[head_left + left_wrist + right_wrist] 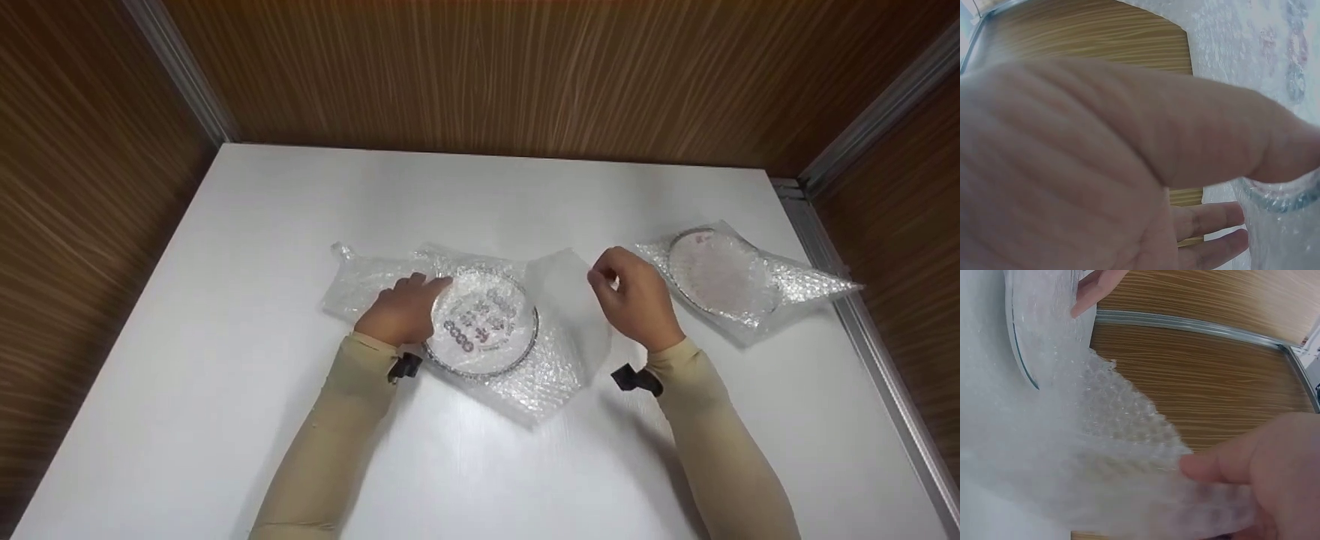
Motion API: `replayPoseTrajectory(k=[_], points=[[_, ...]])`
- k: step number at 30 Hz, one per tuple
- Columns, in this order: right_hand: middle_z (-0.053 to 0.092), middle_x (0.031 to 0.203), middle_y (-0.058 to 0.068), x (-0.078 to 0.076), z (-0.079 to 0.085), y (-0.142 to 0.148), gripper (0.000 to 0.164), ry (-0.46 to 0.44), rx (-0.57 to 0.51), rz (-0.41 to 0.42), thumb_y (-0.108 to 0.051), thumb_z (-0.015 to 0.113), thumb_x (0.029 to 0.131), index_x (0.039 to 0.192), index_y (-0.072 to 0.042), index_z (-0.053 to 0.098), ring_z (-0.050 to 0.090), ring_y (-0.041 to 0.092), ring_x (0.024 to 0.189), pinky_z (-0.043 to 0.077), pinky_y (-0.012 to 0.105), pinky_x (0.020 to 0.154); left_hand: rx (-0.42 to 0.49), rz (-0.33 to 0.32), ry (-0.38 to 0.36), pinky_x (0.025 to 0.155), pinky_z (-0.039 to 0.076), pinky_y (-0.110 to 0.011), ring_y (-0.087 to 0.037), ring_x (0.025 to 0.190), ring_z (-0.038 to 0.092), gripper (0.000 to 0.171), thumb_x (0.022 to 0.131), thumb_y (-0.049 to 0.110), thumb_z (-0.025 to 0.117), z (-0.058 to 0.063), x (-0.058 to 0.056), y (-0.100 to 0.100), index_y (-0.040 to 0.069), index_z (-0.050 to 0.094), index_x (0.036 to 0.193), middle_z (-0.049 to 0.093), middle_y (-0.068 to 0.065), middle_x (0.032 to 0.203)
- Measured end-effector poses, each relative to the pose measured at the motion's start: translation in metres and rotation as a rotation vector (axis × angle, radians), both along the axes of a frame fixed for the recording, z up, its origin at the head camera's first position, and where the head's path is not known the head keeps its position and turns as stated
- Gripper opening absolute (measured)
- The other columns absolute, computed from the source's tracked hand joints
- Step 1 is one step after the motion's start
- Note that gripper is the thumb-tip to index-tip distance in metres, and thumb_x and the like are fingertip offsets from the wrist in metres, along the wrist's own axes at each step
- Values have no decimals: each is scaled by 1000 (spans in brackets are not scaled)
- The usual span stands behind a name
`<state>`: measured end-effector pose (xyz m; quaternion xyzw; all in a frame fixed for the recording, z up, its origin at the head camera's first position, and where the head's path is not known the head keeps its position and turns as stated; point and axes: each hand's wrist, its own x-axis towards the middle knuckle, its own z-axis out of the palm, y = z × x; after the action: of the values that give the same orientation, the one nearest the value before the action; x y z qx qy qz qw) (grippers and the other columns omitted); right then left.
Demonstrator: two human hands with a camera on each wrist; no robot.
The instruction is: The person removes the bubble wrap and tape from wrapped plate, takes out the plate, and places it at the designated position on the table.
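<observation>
A round plate (484, 322) with a dark patterned rim and reddish and dark markings lies in the middle of the table under clear bubble wrap (540, 382). My left hand (405, 307) rests at the plate's left side, its thumb reaching over the rim; in the left wrist view the fingers (1210, 219) look straight beside the wrap. To the right of the plate, my right hand (634, 296) pinches a raised flap of the wrap between thumb and fingers. The right wrist view shows that flap (1129, 489) stretched from the plate to the hand.
A second round plate (720, 270), enclosed in bubble wrap with a pointed end, lies at the table's right side. The white table (300, 195) meets brown wood-grain panels (480, 75) at the back and sides. Metal rails (885, 375) run along the panels.
</observation>
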<state>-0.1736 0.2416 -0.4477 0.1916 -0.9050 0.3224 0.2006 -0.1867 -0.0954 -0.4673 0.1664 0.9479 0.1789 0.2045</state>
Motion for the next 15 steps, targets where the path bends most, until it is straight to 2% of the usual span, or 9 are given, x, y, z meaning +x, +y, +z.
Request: replayPoseTrajectory(k=[3, 6, 10, 13, 15], points=[[59, 76, 9, -3, 0, -1, 14, 52, -57, -34, 4, 65, 92, 80, -3, 60, 45, 16, 66, 37, 31, 62, 13, 3, 1, 113, 36, -63, -46, 142, 40, 84, 86, -8, 55, 2, -1, 0, 18, 33, 163, 38, -25, 158], [63, 78, 10, -6, -3, 0, 12, 44, -62, -55, -1, 69, 95, 84, -2, 64, 50, 17, 68, 39, 32, 63, 18, 4, -1, 112, 37, -62, -46, 142, 39, 84, 86, -9, 54, 4, -1, 0, 18, 33, 163, 38, -24, 158], [67, 81, 10, -7, -10, 5, 9, -9, -10, -80, -9, 72, 97, 94, -1, 71, 57, 20, 72, 44, 37, 66, 20, 6, -25, 111, 39, -61, -45, 143, 38, 86, 85, -9, 55, 4, -1, 1, 18, 31, 163, 36, -24, 159], [65, 78, 9, -3, -16, 15, 15, -67, 18, -103, -14, 72, 98, 104, -1, 71, 57, 22, 69, 44, 37, 64, 20, 10, -50, 112, 39, -59, -44, 145, 36, 88, 85, -9, 56, 2, -1, 1, 19, 30, 164, 33, -23, 161], [63, 76, 7, 0, -18, 24, 18, -125, 27, -112, -17, 72, 98, 106, -1, 69, 56, 21, 68, 43, 36, 64, 21, 16, -63, 112, 40, -57, -44, 146, 34, 89, 86, -9, 57, 1, -1, 1, 20, 29, 164, 32, -22, 162]])
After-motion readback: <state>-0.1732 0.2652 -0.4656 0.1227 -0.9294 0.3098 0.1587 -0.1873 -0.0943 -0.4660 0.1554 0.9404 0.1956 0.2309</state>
